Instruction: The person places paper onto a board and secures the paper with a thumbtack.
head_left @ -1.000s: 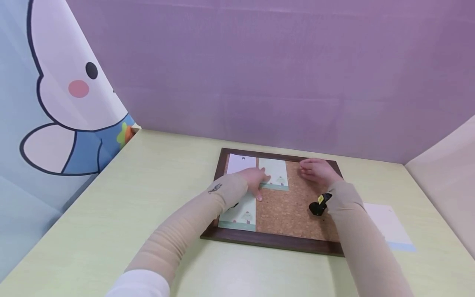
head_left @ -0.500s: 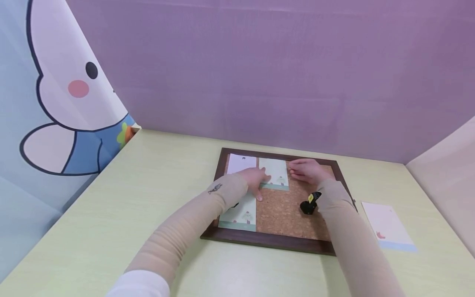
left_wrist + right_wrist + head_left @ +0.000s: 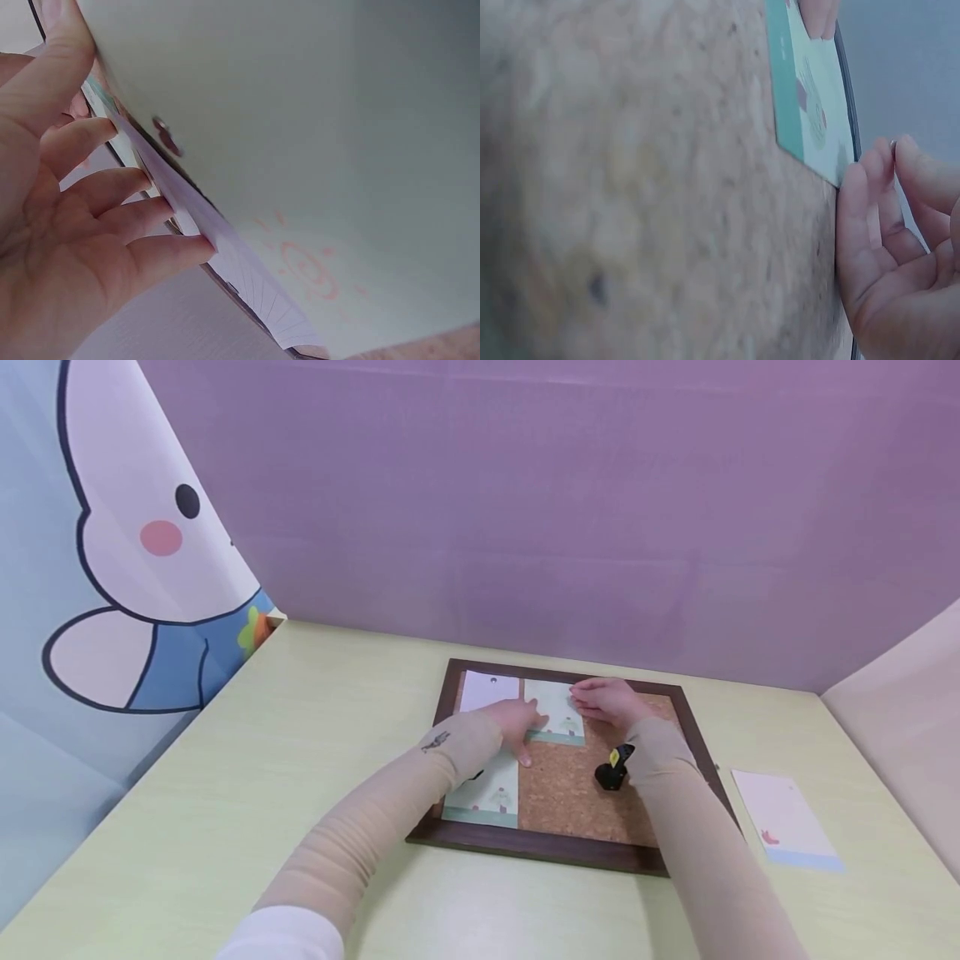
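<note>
A framed corkboard lies on the table, with paper cards on its left half. My left hand rests across the cards with fingers spread, its fingertips touching the upper middle card, which has a green band and a tree print. Beside this card's right edge is my right hand. It pinches a tiny thumbtack between thumb and forefinger, mostly hidden by the fingertips. In the left wrist view, a thumbtack sits in the near card, which bears an orange sun.
A loose card with a red print and blue band lies on the table right of the board. The dark wooden frame rims the cork. A purple curtain hangs behind the table.
My right hand has moved left over the corkboard to the upper middle card's right edge, uncovering more of the loose card. The left hand stays in place.
</note>
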Action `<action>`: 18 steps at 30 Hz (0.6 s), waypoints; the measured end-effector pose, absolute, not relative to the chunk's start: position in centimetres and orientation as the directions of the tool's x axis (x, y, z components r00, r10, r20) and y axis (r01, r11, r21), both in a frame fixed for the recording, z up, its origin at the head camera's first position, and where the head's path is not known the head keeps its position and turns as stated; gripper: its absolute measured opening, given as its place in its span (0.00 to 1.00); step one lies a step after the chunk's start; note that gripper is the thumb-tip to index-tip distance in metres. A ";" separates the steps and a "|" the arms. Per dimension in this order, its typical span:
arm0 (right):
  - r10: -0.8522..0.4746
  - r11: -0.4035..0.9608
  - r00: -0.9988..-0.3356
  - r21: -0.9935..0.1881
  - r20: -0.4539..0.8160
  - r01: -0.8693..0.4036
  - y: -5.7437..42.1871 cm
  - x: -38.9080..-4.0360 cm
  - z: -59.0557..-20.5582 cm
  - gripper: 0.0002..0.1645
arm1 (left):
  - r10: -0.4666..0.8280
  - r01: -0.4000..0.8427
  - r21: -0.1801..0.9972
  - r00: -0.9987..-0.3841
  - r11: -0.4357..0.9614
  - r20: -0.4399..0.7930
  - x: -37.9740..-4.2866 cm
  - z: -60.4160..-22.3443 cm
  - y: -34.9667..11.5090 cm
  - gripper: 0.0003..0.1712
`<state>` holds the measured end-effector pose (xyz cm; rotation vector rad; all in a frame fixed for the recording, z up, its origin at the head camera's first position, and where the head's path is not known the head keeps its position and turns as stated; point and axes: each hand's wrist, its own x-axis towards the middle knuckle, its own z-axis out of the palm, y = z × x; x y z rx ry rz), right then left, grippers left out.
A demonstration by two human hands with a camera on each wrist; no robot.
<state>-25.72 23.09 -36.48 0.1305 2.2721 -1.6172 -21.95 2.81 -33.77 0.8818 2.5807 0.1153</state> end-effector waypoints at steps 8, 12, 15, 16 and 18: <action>-0.132 0.342 -0.938 -0.903 -0.321 0.261 22.3 -26.1 -36.5 0.24 | 0.606 0.575 0.199 -0.715 0.793 -0.349 -22.0 -33.9 2.8 0.48; -0.117 0.336 -0.937 -0.901 -0.328 0.274 22.2 -26.4 -36.5 0.23 | 0.603 0.573 0.197 -0.719 0.796 -0.345 -22.0 -33.9 2.8 0.48; -0.101 0.350 -0.937 -0.893 -0.336 0.282 22.0 -26.6 -36.4 0.23 | 0.605 0.577 0.192 -0.716 0.793 -0.348 -22.0 -33.9 2.8 0.48; -0.097 0.361 -0.937 -0.889 -0.335 0.281 22.0 -26.6 -36.4 0.23 | 0.605 0.577 0.193 -0.716 0.794 -0.348 -22.0 -33.8 2.8 0.48; -0.094 0.382 -0.940 -0.884 -0.329 0.271 21.8 -26.8 -36.4 0.23 | 0.606 0.579 0.192 -0.714 0.793 -0.350 -22.0 -33.7 2.8 0.47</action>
